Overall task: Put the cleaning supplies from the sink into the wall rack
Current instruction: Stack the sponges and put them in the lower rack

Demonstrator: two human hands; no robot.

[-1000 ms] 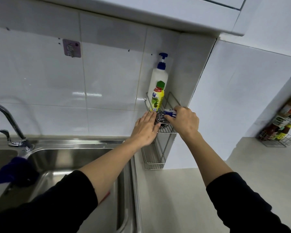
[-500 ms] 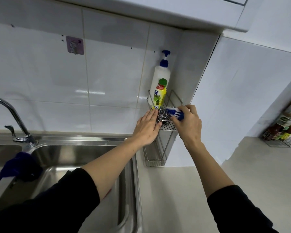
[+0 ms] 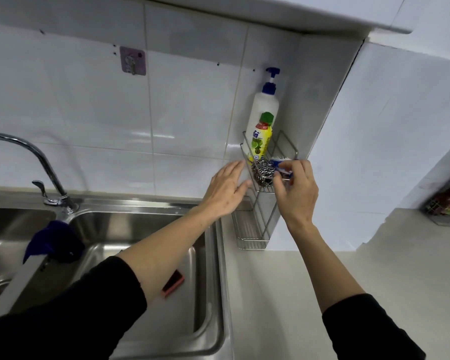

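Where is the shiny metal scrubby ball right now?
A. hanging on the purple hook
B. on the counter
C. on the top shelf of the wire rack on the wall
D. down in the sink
C: the steel wool scourer sits on the upper shelf of the wall rack, in front of the yellow bottle, between the left hand and the right hand.

Single head-worn wide view, looking forward and down, close over sink (image 3: 140,255)

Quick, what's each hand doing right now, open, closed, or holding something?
Left hand: open, fingers straight, beside the rack, holding nothing.
Right hand: fingers curled, pinching the blue brush at the rack's top shelf.
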